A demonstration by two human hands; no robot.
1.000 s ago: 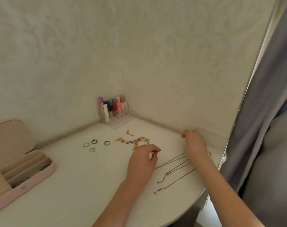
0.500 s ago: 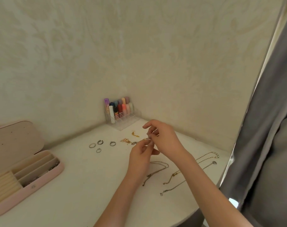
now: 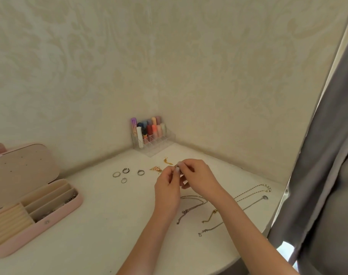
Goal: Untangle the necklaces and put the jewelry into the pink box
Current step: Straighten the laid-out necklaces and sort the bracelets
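Both hands [image 3: 181, 175] pinch one small chain [image 3: 177, 169]; four rings [image 3: 127, 174], three necklaces [image 3: 224, 207].

Both forearms are bare, no sleeves showing; the left hand [image 3: 167, 190] and right hand [image 3: 199, 176] have pale, light-polished nails.

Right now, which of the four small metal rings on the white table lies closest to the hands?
The silver ring farthest right in the cluster, beside the gold earrings. The other three rings lie farther left, toward the open pink jewelry box.
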